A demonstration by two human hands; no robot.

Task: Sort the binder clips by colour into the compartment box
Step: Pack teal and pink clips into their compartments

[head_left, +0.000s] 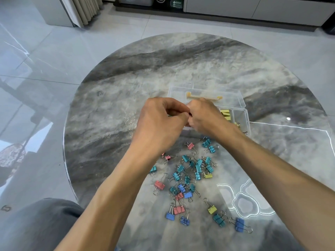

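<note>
1. Left hand (159,122) and right hand (204,117) meet fingertip to fingertip over the near-left part of the clear compartment box (243,113). Both are curled tight.
2. Grip state: fingers of both hands pinched narrow around something small at the meeting point; a dark sliver shows between them, but I cannot tell what it is, or which hand actually holds it.
3. Box sits directly under and beyond the pinch, its lid (204,93) open and lying flat on the far side, with a tan latch strip (204,96) across it.
4. Right of the pinch, just past the right hand's knuckles: yellow clips (225,114) in one box compartment. The compartment further right looks mostly bare, with wire handles near its front edge.
5. Compartments under the hands are hidden.
6. Near side of the pinch, below both wrists: loose pile of unsorted binder clips (192,171) on the round marble table (126,87), mostly teal, with pink, blue and a couple of yellow.
7. Pink clip (159,185) lies at the left of the pile, next to the left forearm.
8. Blue clip (239,224) lies nearest the camera on the right, beside a teal one.
9. Grey-trousered knee (41,223) at lower left, off the table.
</note>
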